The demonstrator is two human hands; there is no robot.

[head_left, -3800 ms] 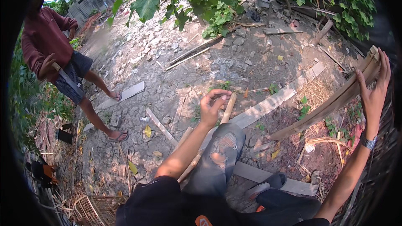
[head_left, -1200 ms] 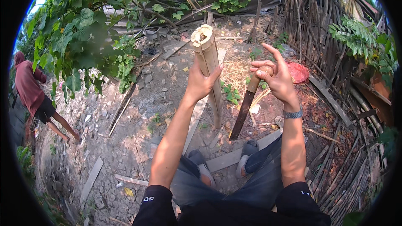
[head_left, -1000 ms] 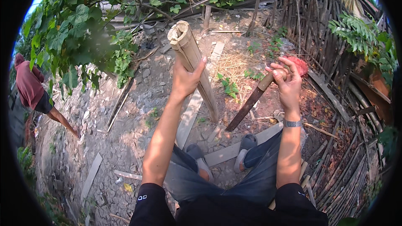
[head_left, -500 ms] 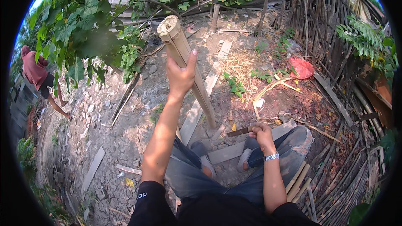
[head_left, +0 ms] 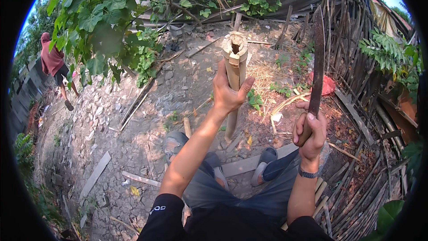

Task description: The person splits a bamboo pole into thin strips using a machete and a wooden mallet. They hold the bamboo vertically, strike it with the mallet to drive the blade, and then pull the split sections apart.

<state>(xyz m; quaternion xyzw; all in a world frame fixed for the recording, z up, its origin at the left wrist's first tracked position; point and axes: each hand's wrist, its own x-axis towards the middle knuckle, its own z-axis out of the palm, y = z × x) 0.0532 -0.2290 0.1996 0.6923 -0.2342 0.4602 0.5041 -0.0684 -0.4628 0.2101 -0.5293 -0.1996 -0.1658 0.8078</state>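
Observation:
In front of me a thick bamboo pole [head_left: 235, 72] stands nearly upright, its cut, hollow top toward me and its lower end near the ground between my shoes. My left hand [head_left: 228, 93] is wrapped round it below the top, thumb on the right side. To the right, my right hand [head_left: 310, 135] grips the wooden handle of a machete [head_left: 318, 53]. Its long dark blade points up, apart from the bamboo. The top of the pole looks split and ragged, made up of several strips round a dark hole.
A flat board [head_left: 240, 165] lies by my shoes. Cut bamboo pieces [head_left: 320, 192] lie beside my right leg. A stick fence [head_left: 343, 31] rises at right, near a red plastic bag [head_left: 327, 85]. Leafy vines [head_left: 107, 18] hang at left, where a person in a red hood [head_left: 52, 58] walks.
My right hand has raised the machete from low by my knee to upright. My left hand has tilted the bamboo pole right, bringing it closer to vertical. The person at left has moved farther off.

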